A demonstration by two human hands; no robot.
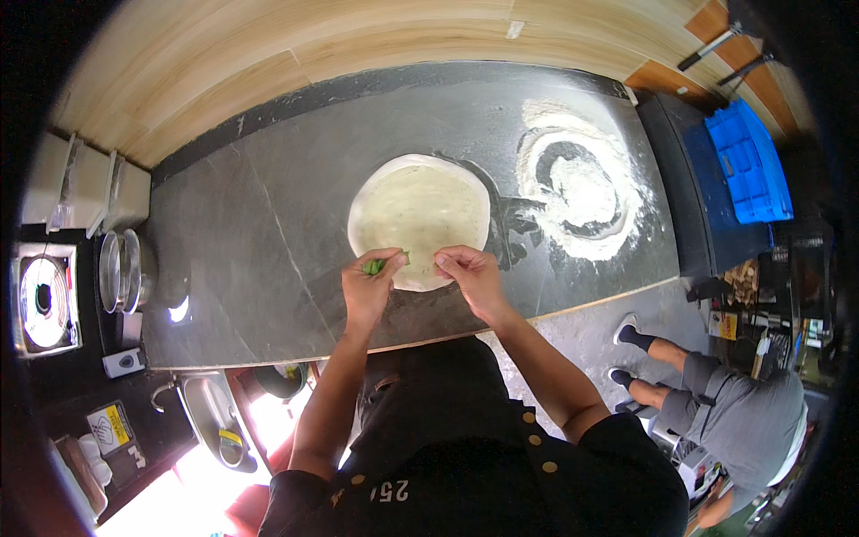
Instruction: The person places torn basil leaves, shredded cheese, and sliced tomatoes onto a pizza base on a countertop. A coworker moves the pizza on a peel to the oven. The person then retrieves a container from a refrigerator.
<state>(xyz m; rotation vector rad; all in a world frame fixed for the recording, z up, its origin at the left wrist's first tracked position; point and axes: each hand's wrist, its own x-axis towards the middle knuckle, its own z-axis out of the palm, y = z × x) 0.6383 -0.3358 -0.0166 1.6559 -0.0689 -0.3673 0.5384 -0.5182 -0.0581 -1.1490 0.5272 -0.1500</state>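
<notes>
A round of pizza dough (419,208) lies on the dark stone counter, its raw rim pale and its middle coated with a cream-coloured layer. Over its near left edge, my left hand (365,291) is closed around several green leaves (374,267), which look like basil; one piece sticks out by the thumb. My right hand (474,279) is pinched above the near right part of the dough. Whatever its fingertips hold, if anything, is too small to name. The two hands are apart, with dough showing between them.
White flour (582,192) is spread in a ring on the counter (242,242) at the right. Clear round containers (121,268) stand at the far left, above a sink (210,416). A blue crate (750,161) sits at the right. Another person (738,412) is at lower right.
</notes>
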